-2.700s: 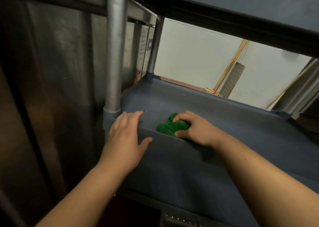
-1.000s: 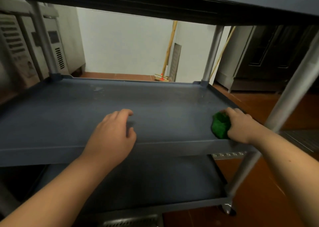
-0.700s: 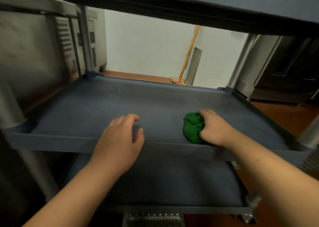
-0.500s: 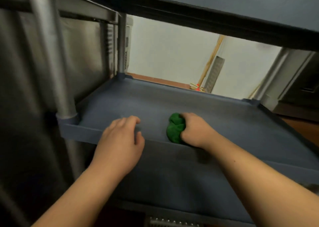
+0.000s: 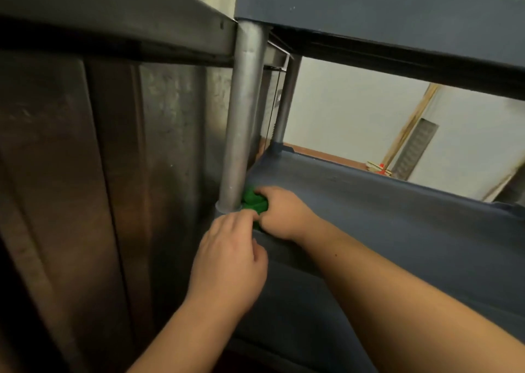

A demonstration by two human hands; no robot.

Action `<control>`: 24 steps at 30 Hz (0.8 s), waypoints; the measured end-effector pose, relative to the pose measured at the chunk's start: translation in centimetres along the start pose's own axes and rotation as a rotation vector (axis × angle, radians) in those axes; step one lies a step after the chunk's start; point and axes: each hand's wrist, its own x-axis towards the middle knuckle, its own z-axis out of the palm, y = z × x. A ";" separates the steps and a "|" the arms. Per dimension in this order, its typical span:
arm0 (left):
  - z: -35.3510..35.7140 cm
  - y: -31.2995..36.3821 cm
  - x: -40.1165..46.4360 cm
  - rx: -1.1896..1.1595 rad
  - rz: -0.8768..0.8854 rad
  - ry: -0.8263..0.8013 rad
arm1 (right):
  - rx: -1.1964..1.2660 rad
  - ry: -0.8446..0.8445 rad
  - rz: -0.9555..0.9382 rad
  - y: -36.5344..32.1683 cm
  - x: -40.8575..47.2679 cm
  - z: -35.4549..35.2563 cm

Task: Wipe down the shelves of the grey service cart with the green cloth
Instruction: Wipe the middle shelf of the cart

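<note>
Right hand: mine, centre of the frame, reaching in from the lower right; fingers curled tight around the cloth, pressing it into the shelf's near left corner.
Cloth: green, bunched into a wad, mostly hidden under my right hand; it sits in the corner of the shelf, touching the base of the post.
Left hand: mine, just below and left of the right hand; fingers close together and bent, tips resting on the shelf's front lip, touching the right hand's knuckles. It holds nothing that I can see.
Shelf: grey-blue, middle level of the cart, running from centre frame toward the right edge; raised lip all round; the surface looks bare apart from cloth and hands.
Post: dull metal tube, upright, centre left of the frame, seated in the shelf's corner socket.
Far post: thinner-looking tube at the shelf's back left corner, right of the near post.
Top shelf: same grey-blue, across the upper right of the frame, above my hands.
Metal panel: dark, scuffed steel, filling the left half of the frame, just beside the cart.
Wall: pale, seen between the shelves.
Broom: right of centre, leaning on the wall, wooden handle.
</note>
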 end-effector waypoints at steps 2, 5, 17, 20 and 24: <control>0.3 0.1 0.0 0.005 -0.010 -0.006 | 0.002 0.017 0.008 0.8 -0.3 -0.1; 1.5 1.6 -0.3 0.017 -0.003 -0.027 | -0.042 0.021 0.048 3.0 -1.0 -1.0; 10.6 17.5 -2.3 -0.035 0.176 -0.138 | -0.148 0.064 0.410 25.2 -14.7 -11.3; 13.3 22.5 -2.8 -0.052 0.224 -0.202 | -0.144 0.086 0.508 31.2 -19.8 -14.2; 16.4 28.3 -3.0 -0.062 0.223 -0.246 | -0.178 0.121 0.655 38.5 -27.0 -18.0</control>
